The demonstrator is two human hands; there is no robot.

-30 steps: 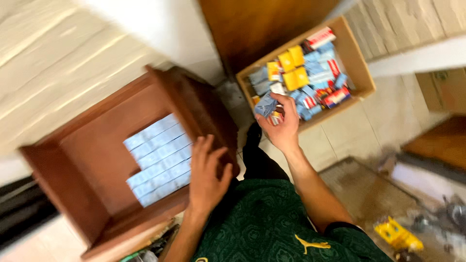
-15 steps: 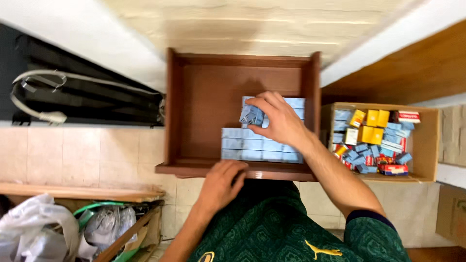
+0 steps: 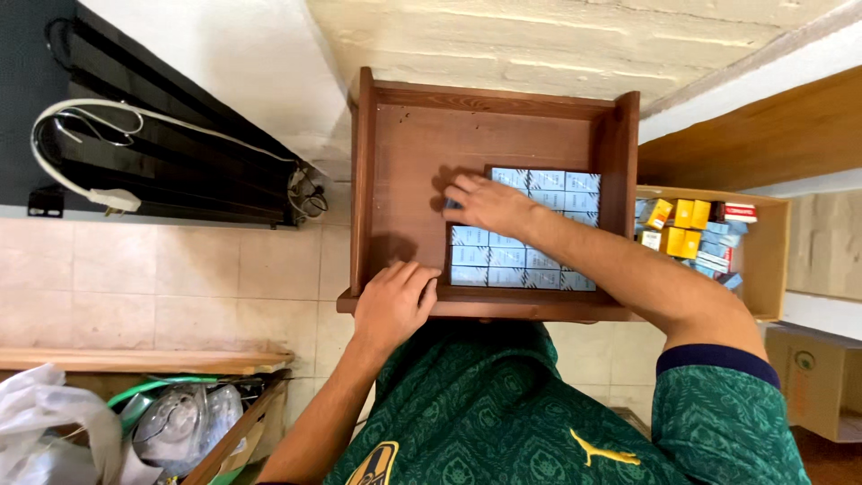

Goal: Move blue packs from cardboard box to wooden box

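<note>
here the left hand [image 3: 392, 304] rests on the near front edge of the wooden drawer [image 3: 404, 162], fingers curled over the rim and gripping it, no loose item in it. the right hand [image 3: 485, 205] reaches across into the drawer, palm down, fingers spread lightly and pressing on a small blue-grey box [image 3: 455, 205] at the left end of the rows; the fingertips [image 3: 453, 190] cover most of that box, so whether it is pinched or only pushed cannot be told. directly under and beyond the right hand lie the packed small boxes [image 3: 539, 184], pale blue-grey, set in tidy rows that fill the right part of the drawer floor, touching each other and touching the right wall. to the left of the right hand the drawer floor is bare brown wood. to the right of the right forearm, outside the drawer, stands a cardboard carton [image 3: 772, 260] holding mixed yellow, blue and red-white packs [image 3: 687, 216]. to the left of the left hand run tiled wall panels and a black frame [image 3: 162, 171] with a white cable [image 3: 108, 198]. below the left forearm a clear plastic bag [image 3: 180, 422] sits in a wooden crate [image 3: 247, 422]. the person wears a green patterned shirt [image 3: 476, 404].
</note>
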